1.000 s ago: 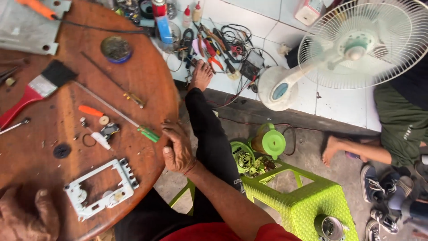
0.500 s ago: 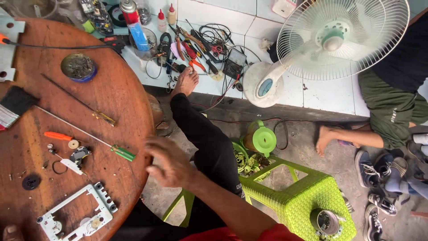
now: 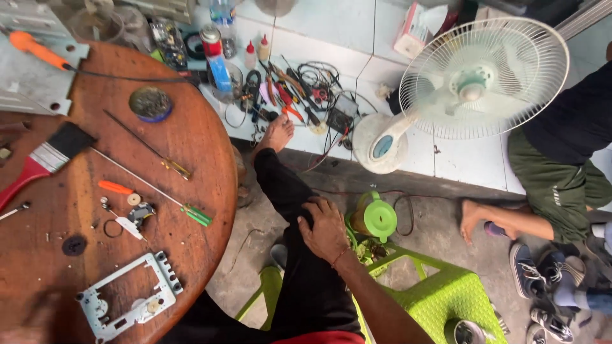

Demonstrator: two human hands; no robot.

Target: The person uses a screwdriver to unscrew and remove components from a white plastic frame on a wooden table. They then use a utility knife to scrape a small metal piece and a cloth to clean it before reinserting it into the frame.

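Left hand: out of frame; only a blur shows at the table's (image 3: pixel 191 146) bottom-left edge.
Right hand (image 3: pixel 326 228): lies on the knee, palm hidden; its forearm runs off the bottom edge.
Brush (image 3: pixel 44 159): red handle cut by the left edge.
Metal plate (image 3: pixel 29 76): cropped at the top-left corner.
Stool (image 3: pixel 440 299): cut by the bottom edge.
Seated person (image 3: pixel 561 153): torso beyond the right edge.
Tools (image 3: pixel 287 95) on the tiles: too tangled to tell apart.

The round table (image 3: pixel 191 140) is reddish wood, smooth with a dull sheen. The bracket frame (image 3: pixel 127 296) on it is matt grey metal. The stool (image 3: pixel 446 293) is glossy lime plastic lattice, the trouser leg (image 3: pixel 299 274) matt black cloth.
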